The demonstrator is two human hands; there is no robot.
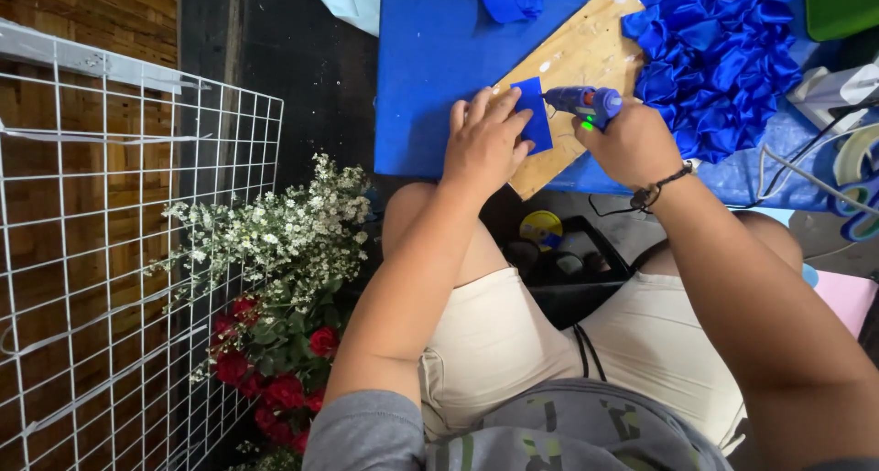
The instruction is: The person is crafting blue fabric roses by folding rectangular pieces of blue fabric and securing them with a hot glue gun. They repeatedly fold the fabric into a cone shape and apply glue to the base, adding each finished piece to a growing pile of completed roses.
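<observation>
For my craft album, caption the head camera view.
Left hand presses a blue ribbon piece onto a wooden board while the right hand aims a blue glue gun at it.

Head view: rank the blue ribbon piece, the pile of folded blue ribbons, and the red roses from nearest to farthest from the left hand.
1. Blue ribbon piece, under the left hand on the board.
2. Pile of folded blue ribbons, far right.
3. Red roses, lower left on the floor.

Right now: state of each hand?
Left hand: open, fingers flat, pressing the blue ribbon piece on the wooden board.
Right hand: closed around the blue glue gun.
</observation>
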